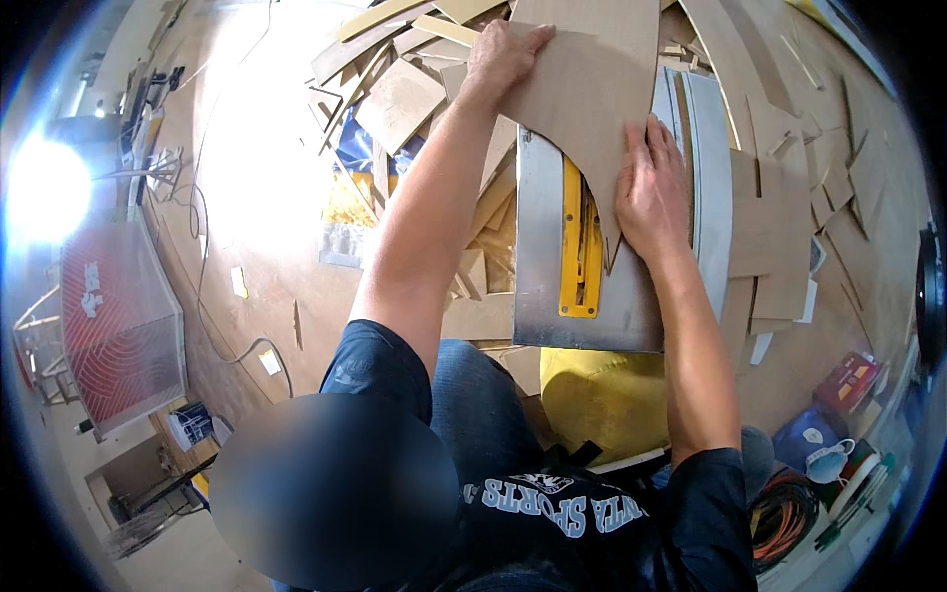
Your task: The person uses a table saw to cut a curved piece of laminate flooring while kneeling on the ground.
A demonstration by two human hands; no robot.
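The left hand (501,54) is stretched far forward, its back turned up and its thumb pointed toward the right. The right hand (656,187) is held nearer the body — palm down, fingers extended forward. Both forearms are bared: the left forearm (434,197) is slanted forward and rightward, the right forearm (693,331) angled forward and slightly leftward.

Under your board (592,84), the grey metal saw table (541,257) with its yellow insert plate (570,247), below you the brown floor (232,306), bearing scattered wooden offcuts (786,217) and a cable (264,340).
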